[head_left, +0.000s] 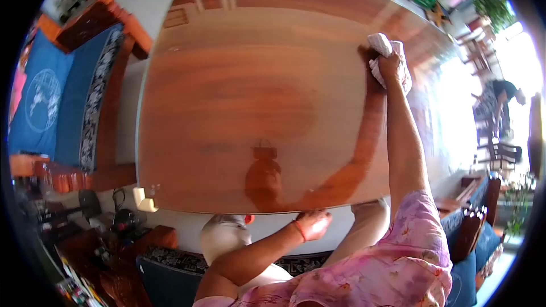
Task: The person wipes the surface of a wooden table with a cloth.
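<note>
A white cloth (405, 74) is bunched under my right hand (390, 66), which presses it on the glossy glass top of a brown wooden table (239, 79). My right arm is stretched out toward the table's far right part. Close to my body, my left hand (314, 225) rests by the table's near edge, its fingers curled in and nothing seen in them. A red band (299, 231) circles that wrist. The glass reflects my arm and head.
Pale corner guards (144, 199) cap some table corners. To the left stands a wooden sofa with blue cushions (45, 91); another blue-cushioned seat (170, 278) lies behind my legs. At the right, another person (503, 102) bends near chairs (503, 152) by bright windows.
</note>
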Demonstrator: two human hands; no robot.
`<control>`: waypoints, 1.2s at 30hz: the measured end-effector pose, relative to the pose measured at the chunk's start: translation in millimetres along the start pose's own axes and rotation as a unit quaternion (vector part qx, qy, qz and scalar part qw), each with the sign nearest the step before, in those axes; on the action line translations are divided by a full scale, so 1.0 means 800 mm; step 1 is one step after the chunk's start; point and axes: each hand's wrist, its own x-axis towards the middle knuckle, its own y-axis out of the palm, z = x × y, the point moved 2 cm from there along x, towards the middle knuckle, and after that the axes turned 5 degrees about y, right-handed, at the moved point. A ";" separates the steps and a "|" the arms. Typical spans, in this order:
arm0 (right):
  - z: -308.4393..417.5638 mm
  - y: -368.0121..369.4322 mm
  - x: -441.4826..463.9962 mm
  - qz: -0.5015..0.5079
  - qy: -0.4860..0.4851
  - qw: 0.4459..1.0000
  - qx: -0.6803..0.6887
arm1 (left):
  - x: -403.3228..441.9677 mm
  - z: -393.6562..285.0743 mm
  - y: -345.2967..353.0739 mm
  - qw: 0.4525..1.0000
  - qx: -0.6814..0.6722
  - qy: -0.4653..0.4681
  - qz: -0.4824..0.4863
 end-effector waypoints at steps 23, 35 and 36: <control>0.597 0.091 -0.281 0.164 -0.271 0.948 0.012 | 0.019 -0.026 -0.005 0.964 -0.185 0.120 -0.148; 0.671 0.065 -0.398 0.234 -0.401 0.885 -0.036 | 0.030 -0.015 -0.003 0.879 -0.399 0.134 -0.224; 0.666 0.062 -0.410 0.242 -0.423 0.873 -0.029 | 0.031 -0.014 -0.002 0.873 -0.412 0.133 -0.225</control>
